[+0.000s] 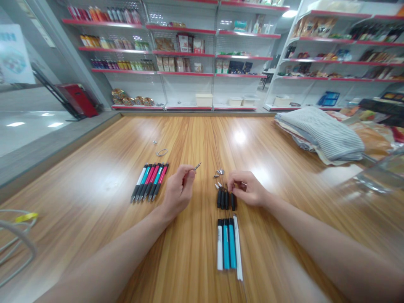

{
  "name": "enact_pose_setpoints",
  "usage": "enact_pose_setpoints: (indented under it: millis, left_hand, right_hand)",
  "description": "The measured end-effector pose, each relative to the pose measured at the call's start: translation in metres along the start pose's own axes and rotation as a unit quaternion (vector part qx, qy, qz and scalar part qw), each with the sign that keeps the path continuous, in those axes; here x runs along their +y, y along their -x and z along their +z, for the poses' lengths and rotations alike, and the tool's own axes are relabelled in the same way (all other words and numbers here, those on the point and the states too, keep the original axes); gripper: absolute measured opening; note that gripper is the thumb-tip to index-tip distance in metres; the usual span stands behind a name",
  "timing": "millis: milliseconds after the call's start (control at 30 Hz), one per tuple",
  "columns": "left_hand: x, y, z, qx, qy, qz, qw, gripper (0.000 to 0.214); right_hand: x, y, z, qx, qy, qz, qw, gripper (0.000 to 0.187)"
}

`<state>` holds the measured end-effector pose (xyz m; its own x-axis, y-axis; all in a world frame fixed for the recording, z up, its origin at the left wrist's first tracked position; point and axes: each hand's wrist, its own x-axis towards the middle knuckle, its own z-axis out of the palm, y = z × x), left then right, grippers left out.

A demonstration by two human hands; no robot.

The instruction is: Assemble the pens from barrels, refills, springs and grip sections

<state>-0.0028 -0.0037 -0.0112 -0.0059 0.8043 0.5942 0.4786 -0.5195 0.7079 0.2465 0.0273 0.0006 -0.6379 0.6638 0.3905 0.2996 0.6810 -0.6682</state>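
Observation:
My left hand is closed in a pinch on a small slim metallic pen part, its tip pointing up and away. My right hand has its fingertips pinched at the upper end of a black pen grip. Several more black grips lie just left of it. Beyond them are small silver pen tips and little white pieces. Nearer to me, one white pen barrel and two turquoise barrels lie beside thin white refills.
Several whole pens lie in a row left of my left hand, with a thin wire loop beyond. Folded striped cloth and a clear container are at right. A pale cable curls at left. Stocked shelves stand behind the table.

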Motion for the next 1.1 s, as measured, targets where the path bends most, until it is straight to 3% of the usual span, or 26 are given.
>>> enact_pose_setpoints:
  millis: [133, 267, 433, 1100]
  left_hand:
    - [0.006, -0.003, -0.003, -0.056, -0.027, 0.011, 0.998, 0.013]
    - [0.015, -0.005, -0.006, -0.139, -0.074, 0.019, 0.987, 0.015]
    - [0.018, -0.007, -0.006, -0.178, -0.116, 0.022, 0.977, 0.019]
    - [0.017, -0.008, -0.004, -0.200, -0.142, 0.025, 0.969, 0.020]
  right_hand:
    - [0.006, 0.001, -0.009, -0.103, -0.019, -0.036, 0.994, 0.020]
    - [0.007, 0.001, -0.011, -0.124, 0.005, -0.038, 0.992, 0.026]
    - [0.004, 0.001, -0.014, -0.132, 0.008, -0.048, 0.990, 0.022]
    - [0.004, -0.002, -0.018, -0.152, -0.019, -0.044, 0.987, 0.009]
